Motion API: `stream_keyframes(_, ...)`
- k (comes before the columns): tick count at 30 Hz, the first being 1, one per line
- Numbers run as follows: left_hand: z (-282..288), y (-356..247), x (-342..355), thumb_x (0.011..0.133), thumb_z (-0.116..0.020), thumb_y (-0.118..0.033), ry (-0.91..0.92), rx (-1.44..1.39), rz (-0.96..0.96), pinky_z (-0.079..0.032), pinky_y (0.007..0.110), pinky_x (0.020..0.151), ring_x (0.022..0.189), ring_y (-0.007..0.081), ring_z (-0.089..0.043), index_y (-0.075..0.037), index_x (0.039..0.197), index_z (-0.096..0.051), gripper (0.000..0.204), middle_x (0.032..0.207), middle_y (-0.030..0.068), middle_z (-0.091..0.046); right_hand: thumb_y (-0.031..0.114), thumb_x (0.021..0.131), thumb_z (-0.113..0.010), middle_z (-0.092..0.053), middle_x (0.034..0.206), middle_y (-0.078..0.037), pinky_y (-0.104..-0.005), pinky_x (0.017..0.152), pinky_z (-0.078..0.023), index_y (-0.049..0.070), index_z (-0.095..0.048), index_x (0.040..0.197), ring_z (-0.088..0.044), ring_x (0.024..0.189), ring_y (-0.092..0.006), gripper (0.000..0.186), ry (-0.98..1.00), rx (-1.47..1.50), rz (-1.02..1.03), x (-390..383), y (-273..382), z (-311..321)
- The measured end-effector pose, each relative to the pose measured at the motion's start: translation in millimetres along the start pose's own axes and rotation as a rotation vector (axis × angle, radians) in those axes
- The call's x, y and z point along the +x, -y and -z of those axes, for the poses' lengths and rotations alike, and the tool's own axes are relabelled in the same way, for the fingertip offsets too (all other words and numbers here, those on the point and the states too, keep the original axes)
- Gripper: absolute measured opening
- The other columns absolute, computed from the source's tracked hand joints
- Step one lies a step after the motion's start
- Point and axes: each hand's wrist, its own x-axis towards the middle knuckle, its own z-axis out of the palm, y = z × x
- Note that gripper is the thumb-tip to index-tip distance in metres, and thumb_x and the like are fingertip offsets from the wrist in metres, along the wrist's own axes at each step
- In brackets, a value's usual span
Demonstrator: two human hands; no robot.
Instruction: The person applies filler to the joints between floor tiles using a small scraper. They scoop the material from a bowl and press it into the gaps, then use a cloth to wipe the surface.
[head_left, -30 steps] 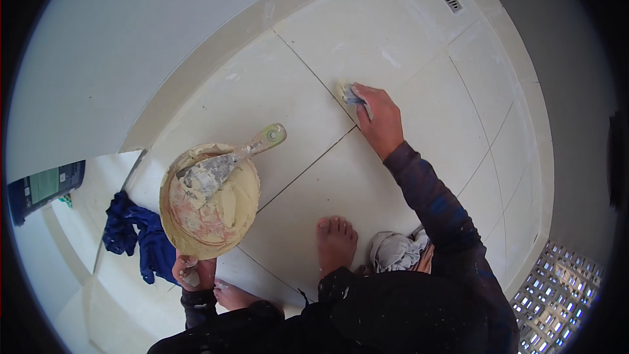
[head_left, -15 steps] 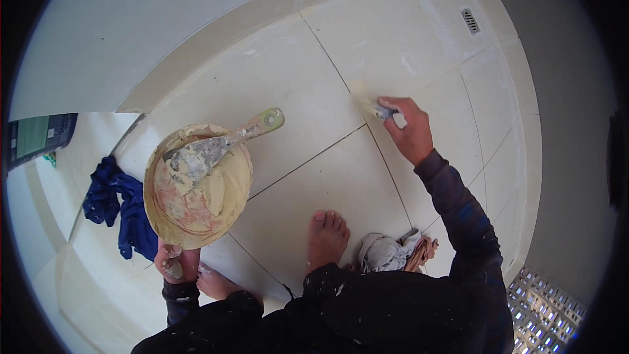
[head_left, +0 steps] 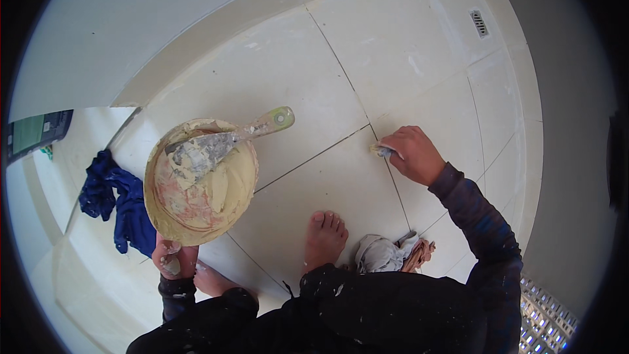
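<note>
My left hand (head_left: 174, 259) grips the near edge of a round bowl (head_left: 152, 206) of cream-coloured grout paste (head_left: 226, 187); most of its fingers are hidden beneath the bowl. A broad putty knife (head_left: 208, 151) smeared with paste lies in the bowl, its pale green-tipped handle sticking out over the far right rim. My right hand (head_left: 414, 155) is closed on a small greyish spreader (head_left: 384, 151), mostly hidden by the fingers. Cream paste coats its exposed end, which is at the dark joint between floor tiles (head_left: 314, 101), just nearer than where two joints meet.
Left of the bowl lies a dark blue cloth (head_left: 131, 213). A grey and brown rag bundle (head_left: 386, 254) sits beside my bare right foot (head_left: 325, 239). A floor drain (head_left: 479, 24) is at the far right, and a low raised edge (head_left: 216, 29) borders the tiles.
My right hand has moved nearer to me along the tile joint with the spreader, past the joint crossing. The bowl and left hand stay nearly in place; the view has shifted slightly.
</note>
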Motion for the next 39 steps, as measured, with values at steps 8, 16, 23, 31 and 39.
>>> stream_keyframes(8, 1.3, 5.3, 15.2, 0.074, -0.063, -0.017, -0.004, -0.011, 0.019, -0.034, 0.059, 0.118, 0.140, 0.0377, -0.046, -0.003, 0.155, -0.033, 0.087, 0.151, 0.0192, -0.047, -0.006, 0.081, -0.062, -0.072, 0.113, -0.009, -0.0403, 0.092, -0.050, 0.004, -0.070, 0.111, -0.063, 0.105, -0.0300, 0.033, -0.573, -0.034, 0.091, 137.4, -43.2, 9.0)
stream_keyframes(16, 5.8, 2.3, 2.8, 0.071, -0.060, -0.016, -0.036, -0.073, -0.024, -0.033, 0.058, 0.119, 0.140, 0.0382, -0.045, -0.002, 0.154, -0.034, 0.088, 0.151, 0.0199, -0.046, -0.001, 0.080, -0.065, -0.072, 0.103, -0.007, -0.0399, 0.089, -0.050, 0.006, -0.072, 0.105, -0.061, 0.100, -0.0265, 0.027, -0.036, -0.087, -0.016, 25.7, -13.0, 1.8)
stream_keyframes(23, 4.4, -3.6, 11.5, 0.071, -0.061, -0.017, -0.085, 0.041, -0.004, -0.032, 0.058, 0.119, 0.142, 0.0373, -0.043, -0.003, 0.155, -0.032, 0.090, 0.153, 0.0194, -0.044, -0.005, 0.081, -0.058, -0.070, 0.104, -0.016, -0.0388, 0.087, -0.052, 0.002, -0.065, 0.115, -0.065, 0.096, -0.0349, 0.036, -0.103, 0.323, -0.177, 78.3, -13.7, 14.9)
stream_keyframes(31, 8.5, -0.1, 10.9, 0.074, -0.064, -0.021, 0.008, 0.019, 0.009, -0.033, 0.057, 0.119, 0.141, 0.0368, -0.044, -0.004, 0.155, -0.032, 0.089, 0.153, 0.0181, -0.045, 0.005, 0.081, -0.056, -0.069, 0.099, -0.024, -0.0464, 0.080, -0.053, 0.005, -0.057, 0.125, -0.065, 0.087, -0.0442, 0.044, -0.029, 0.387, -0.114, 110.7, -36.9, 4.1)
stream_keyframes(39, 8.2, -2.1, 10.9, 0.074, -0.064, -0.019, -0.025, 0.011, 0.010, -0.034, 0.056, 0.119, 0.141, 0.0367, -0.045, -0.002, 0.153, -0.034, 0.087, 0.153, 0.0180, -0.046, 0.005, 0.080, -0.056, -0.069, 0.095, -0.023, -0.0474, 0.078, -0.053, 0.006, -0.054, 0.126, -0.065, 0.086, -0.0439, 0.046, 0.065, 0.315, -0.183, 117.7, -28.5, 16.7)
